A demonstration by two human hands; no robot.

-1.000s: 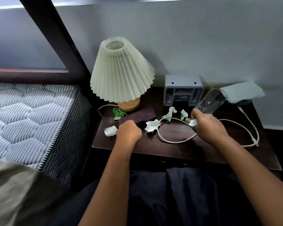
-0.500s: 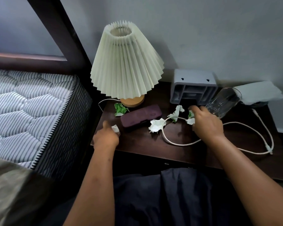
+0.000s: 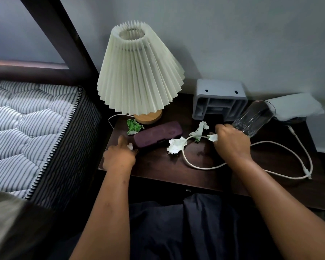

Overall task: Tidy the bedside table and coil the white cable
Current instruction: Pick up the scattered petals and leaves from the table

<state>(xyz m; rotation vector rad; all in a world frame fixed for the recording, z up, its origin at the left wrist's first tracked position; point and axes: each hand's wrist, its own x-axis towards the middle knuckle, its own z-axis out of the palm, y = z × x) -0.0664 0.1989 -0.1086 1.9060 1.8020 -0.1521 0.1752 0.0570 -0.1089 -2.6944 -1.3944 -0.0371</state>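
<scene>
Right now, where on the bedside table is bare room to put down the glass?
Bare wood inside the white cable loop, right of the right hand, and along the front edge of the bedside table. Crowded: paper scraps, purple case, lamp, grey box.

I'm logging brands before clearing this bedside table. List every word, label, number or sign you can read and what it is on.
None can be read.
Purple oblong case: faint embossed oval marks, no legible letters.
Grey plastic box: two dark holes, no text.
Clear ribbed drinking glass, pleated cream lampshade, crumpled white paper scraps: no print shows.
</scene>
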